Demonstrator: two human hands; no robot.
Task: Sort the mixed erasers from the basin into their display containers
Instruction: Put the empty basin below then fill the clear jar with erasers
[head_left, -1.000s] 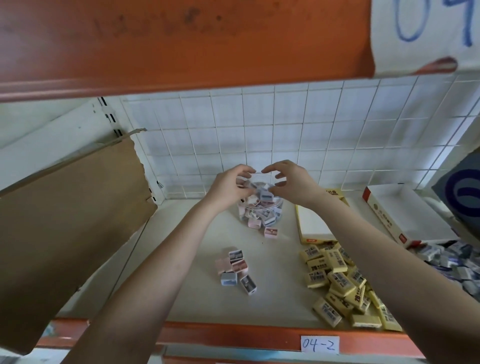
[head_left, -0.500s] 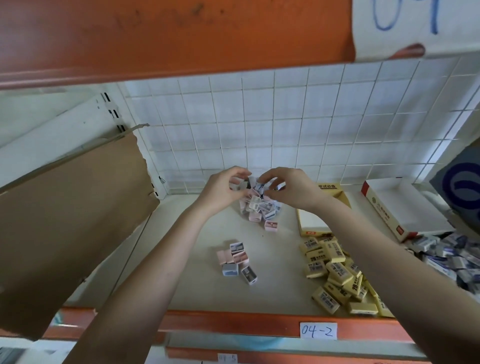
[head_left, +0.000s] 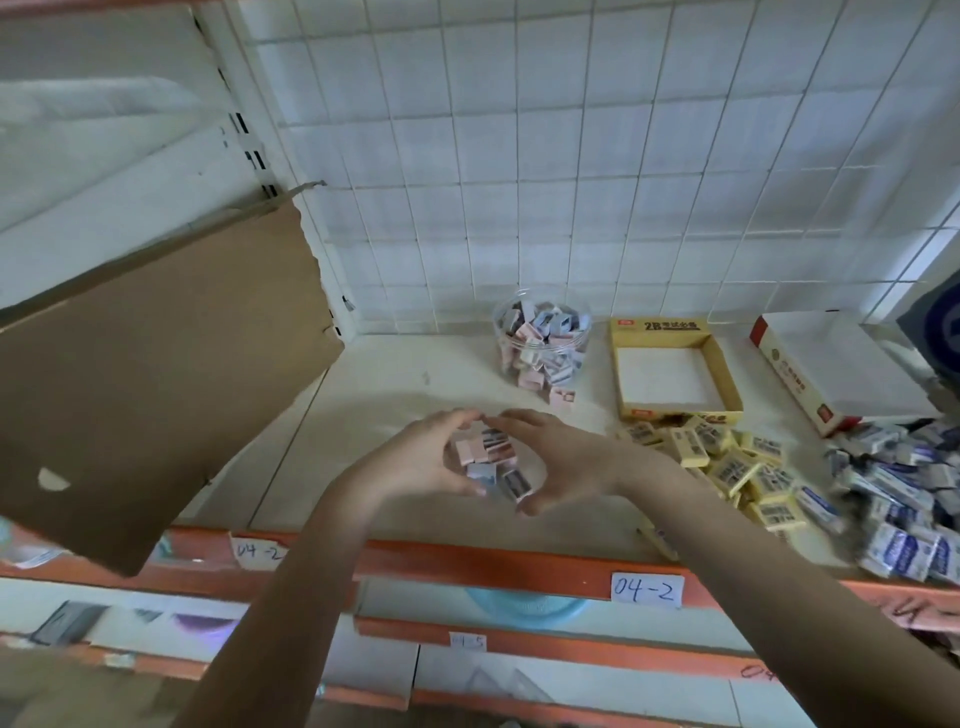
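Both hands are down on the shelf (head_left: 363, 415), near its front edge, cupped around a small cluster of pastel erasers (head_left: 485, 454) in pink and pale blue. The left hand (head_left: 421, 457) curls round the cluster from the left and the right hand (head_left: 558, 460) from the right. Their fingertips meet at the far side and the thumbs close in at the near side, so the two hands form a ring clamped about the little pile (a few erasers show through the gap between the palms).

Further back stands a clear jar (head_left: 543, 343), well filled with the same pastel kind, and one pink eraser (head_left: 562, 397) lies on the shelf just beside its base. To the right of the jar sits a yellow display box (head_left: 658, 326) printed "2B", its white floor showing. A heap of yellow erasers (head_left: 727, 462) lies just in front of it. Further right is a white box with a red edge (head_left: 831, 364), with a pile of blue-and-white erasers (head_left: 909, 499) in front of that.

A torn cardboard sheet (head_left: 156, 374) leans in at the left. A white wire grid (head_left: 519, 156) backs the shelf. A paper label (head_left: 645, 590) reading "04-2" is stuck on the orange front rail, and below it part of a blue basin (head_left: 524, 605) is visible
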